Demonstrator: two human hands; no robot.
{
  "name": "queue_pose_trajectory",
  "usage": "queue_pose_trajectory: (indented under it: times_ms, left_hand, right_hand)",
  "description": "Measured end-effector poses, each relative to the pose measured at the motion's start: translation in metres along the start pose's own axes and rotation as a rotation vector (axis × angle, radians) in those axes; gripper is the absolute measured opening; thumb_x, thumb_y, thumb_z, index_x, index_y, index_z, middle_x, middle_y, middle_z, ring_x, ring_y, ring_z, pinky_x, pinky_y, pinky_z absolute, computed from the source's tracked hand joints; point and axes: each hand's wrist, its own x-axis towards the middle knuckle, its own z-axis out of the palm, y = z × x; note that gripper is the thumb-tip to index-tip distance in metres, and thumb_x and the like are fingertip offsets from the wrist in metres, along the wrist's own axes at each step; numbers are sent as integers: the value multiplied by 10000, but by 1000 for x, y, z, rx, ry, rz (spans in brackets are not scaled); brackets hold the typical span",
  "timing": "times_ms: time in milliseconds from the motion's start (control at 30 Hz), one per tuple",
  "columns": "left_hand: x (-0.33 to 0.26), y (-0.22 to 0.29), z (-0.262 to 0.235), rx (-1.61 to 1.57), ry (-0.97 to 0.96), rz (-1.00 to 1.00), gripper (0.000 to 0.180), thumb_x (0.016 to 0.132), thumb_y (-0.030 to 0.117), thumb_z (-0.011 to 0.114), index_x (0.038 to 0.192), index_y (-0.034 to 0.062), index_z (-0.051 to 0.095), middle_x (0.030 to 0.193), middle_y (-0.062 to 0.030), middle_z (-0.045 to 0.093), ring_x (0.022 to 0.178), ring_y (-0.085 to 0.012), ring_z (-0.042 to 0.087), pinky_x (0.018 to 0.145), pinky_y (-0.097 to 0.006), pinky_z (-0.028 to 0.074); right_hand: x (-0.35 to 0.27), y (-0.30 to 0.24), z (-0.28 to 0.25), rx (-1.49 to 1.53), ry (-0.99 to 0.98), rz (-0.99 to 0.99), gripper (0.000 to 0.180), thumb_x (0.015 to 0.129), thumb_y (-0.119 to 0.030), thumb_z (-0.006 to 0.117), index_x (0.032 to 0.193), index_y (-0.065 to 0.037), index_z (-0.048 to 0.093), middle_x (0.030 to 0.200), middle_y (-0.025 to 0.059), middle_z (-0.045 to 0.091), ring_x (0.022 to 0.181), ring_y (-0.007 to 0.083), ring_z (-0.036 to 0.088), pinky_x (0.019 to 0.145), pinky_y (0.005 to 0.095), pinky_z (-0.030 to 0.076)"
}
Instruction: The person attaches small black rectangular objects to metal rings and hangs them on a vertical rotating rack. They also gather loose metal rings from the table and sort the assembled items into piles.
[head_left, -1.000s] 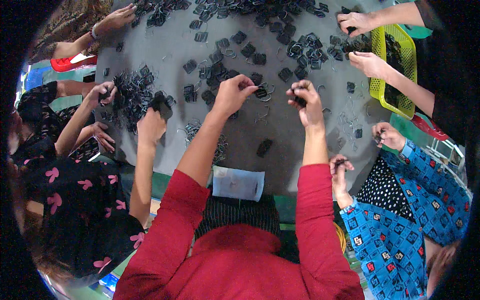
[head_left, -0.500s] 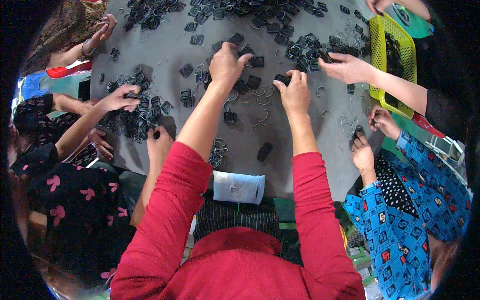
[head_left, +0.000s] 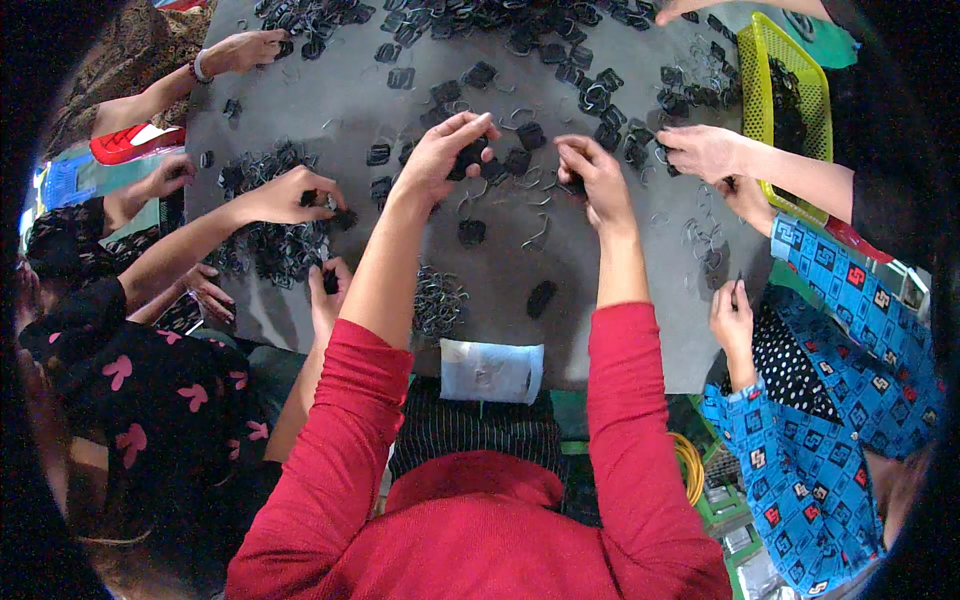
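Note:
Both my hands are raised over the middle of the grey table [head_left: 500,275]. My left hand [head_left: 435,165] curls round a small black piece [head_left: 468,155], partly hidden by the fingers. A little to its right, my right hand [head_left: 605,185] is closed, thumb and fingers together, on a dark piece [head_left: 573,186] of which only a bit shows. Between and below them lie loose black pieces [head_left: 471,232] and bent wire hooks [head_left: 537,232]. One black piece [head_left: 541,298] lies alone nearer me. A pile of wire hooks [head_left: 440,302] sits beside my left forearm.
Across the far edge spreads a big heap of black pieces [head_left: 480,18]. Co-workers' hands work on both sides, at a left heap [head_left: 270,250] and near a yellow basket [head_left: 815,140]. A whitish pouch [head_left: 490,370] is at the table's near edge.
My left hand has drawn back slightly and turned, its fingers now round a black piece. The right hand has lifted slightly and shifted right. The right-hand co-worker's hands have moved apart.

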Motion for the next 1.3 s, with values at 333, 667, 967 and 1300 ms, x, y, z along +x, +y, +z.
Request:
queue_pose_trajectory:
  times_ms: [333, 667, 967, 1300]
  left_hand:
    - [5, -46, 52, 1472, 442, 282, 415, 731, 284, 735, 1032, 69, 548, 1029, -117, 565, 927, -306, 604, 740, -410, 507]
    - [1, -51, 13, -174, -251, -83, 304, 810, 174, 646, 1092, 79, 584, 1039, -87, 626, 838, -209, 622, 628, -310, 492]
    - [-43, -68, 132, -1071, -96, 179, 215, 868, 188, 523, 1038, 65, 568, 1091, -97, 598, 1064, -261, 553, 937, -394, 439]
    - [-95, -40, 241, -336, -148, 446, 186, 883, 35, 468, 1048, 49, 553, 1135, -71, 568, 1105, -185, 508, 1012, -321, 343]
  right_hand:
    - [28, -3, 37, -893, 233, -121, 312, 667, -252, 785, 847, -48, 633, 796, 115, 661, 736, 248, 634, 655, 351, 490]
    - [-47, -12, 18, 668, -32, -29, 156, 798, 8, 582, 945, -39, 560, 831, 65, 599, 687, 121, 538, 651, 221, 445]
    - [-95, -55, 56, -16, 374, -664, 107, 818, -29, 539, 884, -11, 621, 914, 75, 637, 842, 170, 572, 919, 330, 392]
    - [-160, -113, 3, 186, 563, -668, 292, 835, 27, 461, 1093, 25, 597, 1255, 118, 476, 1140, 220, 485, 990, 342, 366]
